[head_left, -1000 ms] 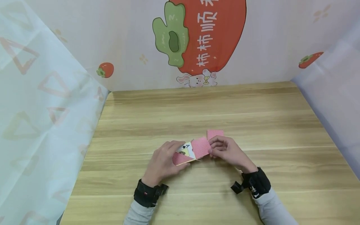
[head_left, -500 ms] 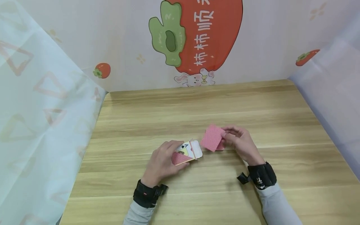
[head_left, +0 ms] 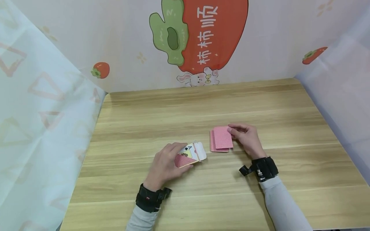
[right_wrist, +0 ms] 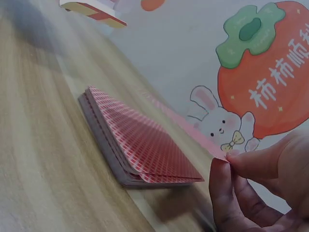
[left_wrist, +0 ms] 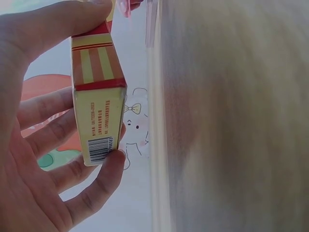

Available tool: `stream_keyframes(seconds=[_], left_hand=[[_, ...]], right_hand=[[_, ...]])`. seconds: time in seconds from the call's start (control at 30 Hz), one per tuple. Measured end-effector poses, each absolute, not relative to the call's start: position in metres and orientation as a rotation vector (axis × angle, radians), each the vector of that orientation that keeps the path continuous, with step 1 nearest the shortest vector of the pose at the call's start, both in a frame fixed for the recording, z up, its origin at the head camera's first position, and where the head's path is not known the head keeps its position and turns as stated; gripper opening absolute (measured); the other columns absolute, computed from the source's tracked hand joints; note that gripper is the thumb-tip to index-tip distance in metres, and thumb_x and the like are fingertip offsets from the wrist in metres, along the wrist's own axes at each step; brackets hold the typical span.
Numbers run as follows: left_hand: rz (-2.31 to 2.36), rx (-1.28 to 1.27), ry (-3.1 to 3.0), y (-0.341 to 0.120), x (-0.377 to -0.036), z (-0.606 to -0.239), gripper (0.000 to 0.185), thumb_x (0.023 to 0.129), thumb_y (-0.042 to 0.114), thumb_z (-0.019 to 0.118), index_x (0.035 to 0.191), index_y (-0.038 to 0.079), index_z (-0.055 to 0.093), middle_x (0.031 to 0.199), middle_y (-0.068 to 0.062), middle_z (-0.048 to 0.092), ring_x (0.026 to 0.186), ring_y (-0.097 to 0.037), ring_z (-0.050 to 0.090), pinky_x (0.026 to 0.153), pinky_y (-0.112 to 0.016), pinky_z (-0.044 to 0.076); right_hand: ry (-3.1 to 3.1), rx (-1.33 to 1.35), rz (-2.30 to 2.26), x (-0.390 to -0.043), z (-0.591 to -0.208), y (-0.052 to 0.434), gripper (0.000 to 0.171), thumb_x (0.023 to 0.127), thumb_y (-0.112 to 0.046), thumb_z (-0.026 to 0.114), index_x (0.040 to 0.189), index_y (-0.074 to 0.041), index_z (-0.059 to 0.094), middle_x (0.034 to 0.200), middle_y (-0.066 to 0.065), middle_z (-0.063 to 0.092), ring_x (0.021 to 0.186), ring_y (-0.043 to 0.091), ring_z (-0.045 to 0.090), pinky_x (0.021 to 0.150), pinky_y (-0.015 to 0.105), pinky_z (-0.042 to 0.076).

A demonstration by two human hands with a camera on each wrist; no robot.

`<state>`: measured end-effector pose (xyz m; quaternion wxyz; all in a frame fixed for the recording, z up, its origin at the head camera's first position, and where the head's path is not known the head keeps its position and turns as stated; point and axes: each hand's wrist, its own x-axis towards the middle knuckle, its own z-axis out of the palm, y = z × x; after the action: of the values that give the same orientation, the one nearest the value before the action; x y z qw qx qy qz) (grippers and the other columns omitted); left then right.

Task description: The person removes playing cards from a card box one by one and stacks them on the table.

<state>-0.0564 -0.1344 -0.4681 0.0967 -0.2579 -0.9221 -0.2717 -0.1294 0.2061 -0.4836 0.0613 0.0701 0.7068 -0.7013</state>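
My left hand (head_left: 164, 164) grips a playing-card box (head_left: 185, 159) with its white end flap open toward the right; an ace shows on its printed face. In the left wrist view the barcoded end of the box (left_wrist: 101, 116) faces the camera, thumb on one side and fingers on the other. With thumb and fingertips, my right hand (head_left: 248, 137) pinches a red-backed playing card (head_left: 223, 138) by its edge. Beneath it lies a neat stack of playing cards (right_wrist: 140, 145), backs up. In the right wrist view, a gap shows between the held card and the stack.
All this is over a wood-grain table (head_left: 162, 115). A printed cloth backdrop (head_left: 127, 41) stands along the back edge, with more cloth (head_left: 34, 134) at the left and right sides. Black straps (head_left: 264, 169) circle both wrists.
The right hand has drawn the card out from the open end of the box and carried it right, over the stack, turning it nearly square with it. The left hand still holds the box.
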Motion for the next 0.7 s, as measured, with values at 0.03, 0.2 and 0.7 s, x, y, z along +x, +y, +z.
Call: stream_keyframes(seconds=[0.03, 0.2, 0.7], left_hand=[[-0.803, -0.762, -2.731, -0.134, -0.056, -0.468, 0.073, 0.073, 0.044, 0.098, 0.134, 0.014, 0.071, 0.125, -0.001, 0.075, 0.102, -0.017, 0.070, 0.076, -0.032, 0.060], [-0.789, -0.760, -2.730, -0.135, -0.056, -0.468, 0.073, 0.073, 0.044, 0.098, 0.134, 0.014, 0.071, 0.125, -0.001, 0.075, 0.102, -0.017, 0.069, 0.076, -0.032, 0.060], [-0.784, -0.742, -2.739, -0.135, -0.056, -0.469, 0.073, 0.073, 0.045, 0.098, 0.135, 0.016, 0.071, 0.127, 0.000, 0.075, 0.102, -0.016, 0.069, 0.074, -0.030, 0.059]], right_hand=[[2.146, 0.212, -2.106, -0.129, -0.484, 0.205, 0.042, 0.099, -0.008, 0.077, 0.133, 0.013, 0.066, 0.103, -0.007, 0.079, 0.087, 0.005, 0.075, 0.077, 0.024, 0.063], [2.235, 0.181, -2.018, -0.128, -0.482, 0.199, 0.039, 0.098, -0.011, 0.078, 0.130, 0.009, 0.070, 0.108, 0.006, 0.079, 0.090, 0.005, 0.077, 0.080, 0.027, 0.063], [2.658, 0.058, -1.715, -0.126, -0.484, 0.190, 0.023, 0.095, -0.008, 0.079, 0.114, 0.005, 0.079, 0.102, 0.026, 0.077, 0.078, 0.008, 0.075, 0.066, 0.019, 0.060]])
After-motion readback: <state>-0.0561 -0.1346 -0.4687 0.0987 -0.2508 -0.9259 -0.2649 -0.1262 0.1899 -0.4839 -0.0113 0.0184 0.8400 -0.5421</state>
